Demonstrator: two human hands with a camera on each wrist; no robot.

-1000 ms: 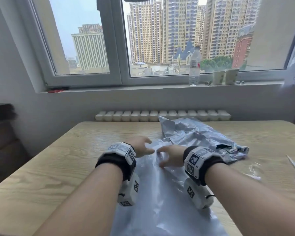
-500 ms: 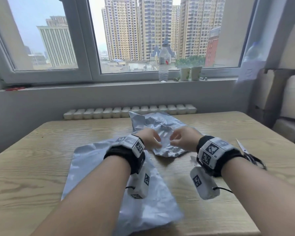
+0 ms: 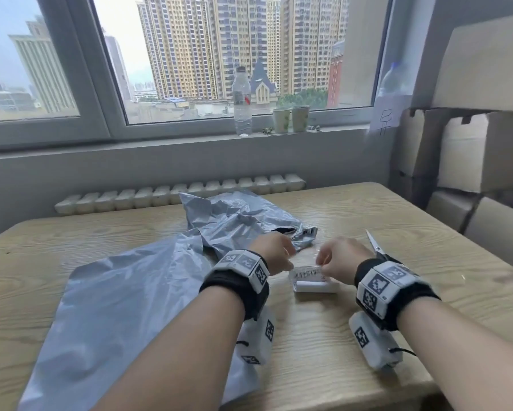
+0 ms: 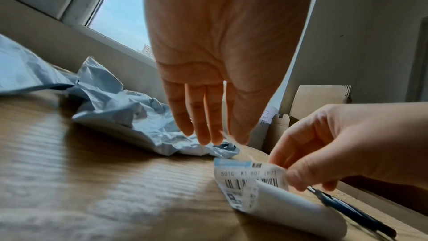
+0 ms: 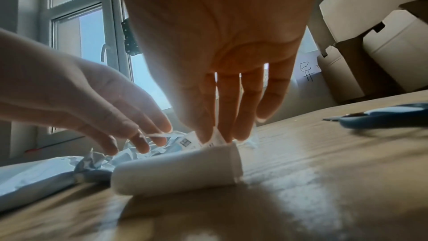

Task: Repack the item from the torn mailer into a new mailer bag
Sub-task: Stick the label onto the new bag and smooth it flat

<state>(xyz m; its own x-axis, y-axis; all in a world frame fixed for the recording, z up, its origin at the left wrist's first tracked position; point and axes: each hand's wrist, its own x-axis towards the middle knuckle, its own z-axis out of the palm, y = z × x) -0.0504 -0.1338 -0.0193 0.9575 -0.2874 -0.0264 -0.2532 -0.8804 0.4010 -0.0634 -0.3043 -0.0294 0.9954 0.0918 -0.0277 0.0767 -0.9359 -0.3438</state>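
Tabletop [image 3: 367,209]: pale wood grain, carrying everything below.
New mailer bag [image 3: 124,298]: smooth grey sheet lying flat at the near left, its long axis running from the near edge away toward the window; the left forearm crosses over its right side.
Torn mailer [image 3: 234,218]: crumpled grey plastic beyond the flat bag, its ragged open end pointing right, toward the hands.
Item [image 3: 314,284]: white roll of paper with a barcode label, lying on the tabletop between the wrists; long axis runs left to right, and its loose printed flap stands up at the far side.
Scissors [image 3: 376,247]: just beyond the right wrist, blades pointing away toward the window.
Right hand [image 3: 339,259]: fingers curled, pinching the lifted label flap of the item.
Left hand [image 3: 274,252]: fingers nearly straight and slack, hanging just above the tabletop beside the flap, gripping nothing.
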